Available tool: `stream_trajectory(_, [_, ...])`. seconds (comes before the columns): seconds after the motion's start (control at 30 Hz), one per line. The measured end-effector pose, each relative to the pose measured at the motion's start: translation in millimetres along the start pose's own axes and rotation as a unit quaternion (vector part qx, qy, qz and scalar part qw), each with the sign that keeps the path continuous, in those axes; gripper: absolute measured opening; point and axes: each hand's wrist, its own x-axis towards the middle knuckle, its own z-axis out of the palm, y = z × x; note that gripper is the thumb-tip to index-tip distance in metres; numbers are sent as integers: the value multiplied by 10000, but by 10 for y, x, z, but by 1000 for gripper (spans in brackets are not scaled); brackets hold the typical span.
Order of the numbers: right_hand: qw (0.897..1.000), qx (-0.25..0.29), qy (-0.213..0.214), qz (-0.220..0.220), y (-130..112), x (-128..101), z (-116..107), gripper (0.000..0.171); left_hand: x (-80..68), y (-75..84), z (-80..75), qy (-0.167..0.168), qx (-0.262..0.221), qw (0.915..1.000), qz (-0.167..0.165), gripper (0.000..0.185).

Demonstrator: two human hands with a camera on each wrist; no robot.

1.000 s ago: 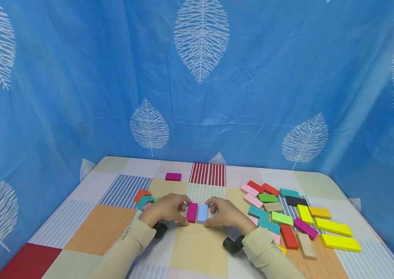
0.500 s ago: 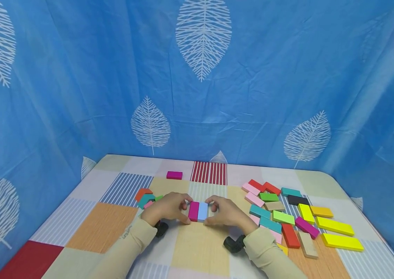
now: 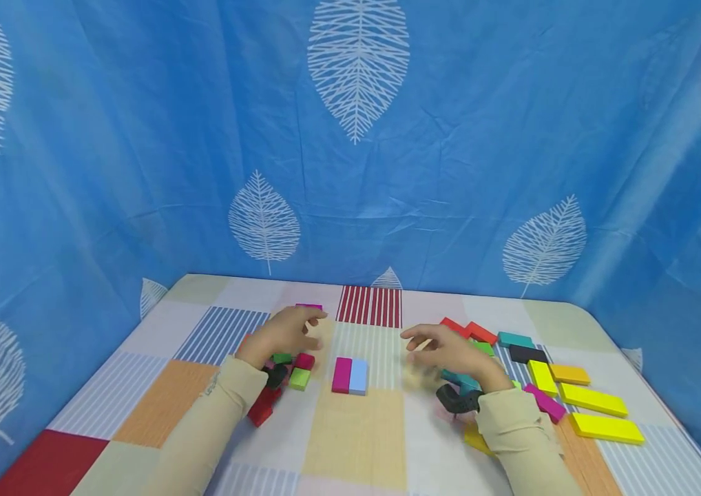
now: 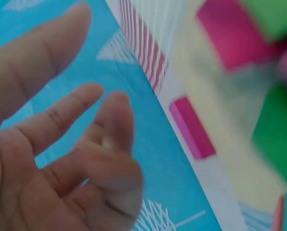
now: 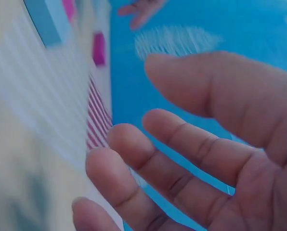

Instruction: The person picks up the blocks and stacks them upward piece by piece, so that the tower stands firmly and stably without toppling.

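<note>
Both hands are off the blocks: left hand (image 3: 285, 332) and right hand (image 3: 443, 350) hover with fingers loose, each grip apart and holding nothing. The 2 blocks, magenta (image 3: 342, 375) and blue (image 3: 358, 377), lie flat, touching, mid-counter (image 3: 350, 441) between them. They look light, stiff, smooth; I'd pinch the long edges.

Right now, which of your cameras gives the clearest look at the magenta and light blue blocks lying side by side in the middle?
The head view: the magenta block and light blue block lie flat, touching, whole and sharp between both hands. The right wrist view catches only a blurred corner of them at its top edge. The left wrist view shows blurred magenta blocks, but I cannot tell whether the pair is among them.
</note>
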Motion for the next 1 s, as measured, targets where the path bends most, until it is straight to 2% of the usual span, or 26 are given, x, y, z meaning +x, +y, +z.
stream_trajectory(0.1, [9994, 136, 282, 118, 121, -91, -177, 41, 156, -39, -138, 31, 413, 9988, -253, 56])
stream_trajectory(0.2, [9972, 289, 481, 494, 231, -180, -301, 36, 301, -103, -216, -32, 523, 9969, -586, 56])
stream_trajectory(0.3, [9943, 290, 550, 862, 315, -259, -372, 31, 424, -180, -220, -192, 459, 9940, -972, 60])
stream_trajectory(0.4, [9942, 22, 509, 948, 368, -315, -407, 26, 540, -259, -178, -340, 512, 9910, -1191, 65])
stream_trajectory(0.47, [9953, -162, 417, 858, 386, -336, -423, 24, 602, -296, -153, -411, 497, 9885, -1367, 68])
stream_trajectory(0.53, [9970, -421, 255, 590, 396, -345, -428, 23, 626, -320, -134, -456, 506, 9867, -1474, 69])
stream_trajectory(0.63, [9973, -712, -176, -54, 381, -352, -424, 21, 617, -345, -129, -466, 561, 9853, -1545, 66])
stream_trajectory(0.7, [9946, -855, -492, -336, 346, -360, -401, 22, 591, -339, -133, -473, 652, 9855, -1492, 64])
stream_trajectory(0.77, [9911, -985, -819, -358, 290, -374, -363, 25, 575, -327, -138, -489, 669, 9855, -1480, 63])
stream_trajectory(0.83, [9867, -1231, -1055, -154, 228, -390, -311, 32, 556, -289, -146, -552, 622, 9850, -1515, 63])
stream_trajectory(0.93, [9788, -1591, -1283, 154, 136, -412, -249, 37, 542, -236, -152, -706, 513, 9840, -1554, 64])
stream_trajectory(1.0, [9758, -1736, -1307, 233, 98, -418, -224, 35, 539, -201, -152, -817, 394, 9824, -1634, 70])
